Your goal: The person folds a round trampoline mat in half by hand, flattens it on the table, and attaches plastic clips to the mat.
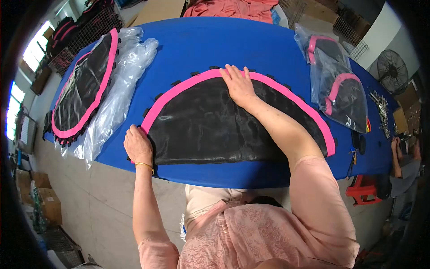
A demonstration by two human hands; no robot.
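A black mesh piece (201,121) with a pink curved border lies folded into a half circle on the blue table (179,40). Black tabs stick out along its curved edge. My right hand (238,85) rests on the top of the curve, palm down with its fingers spread over the pink border. At the left corner of the piece, my left hand (138,145) is closed over the edge, its fingertips bent down on the pink border. A gold bangle circles my left wrist.
Another black and pink mesh piece (85,85) lies at the left beside clear plastic (121,94). Bagged pieces (342,89) sit at the right, near metal parts (380,112). Beyond are a fan (392,69), a red stool (362,192) and another person's arm (396,157).
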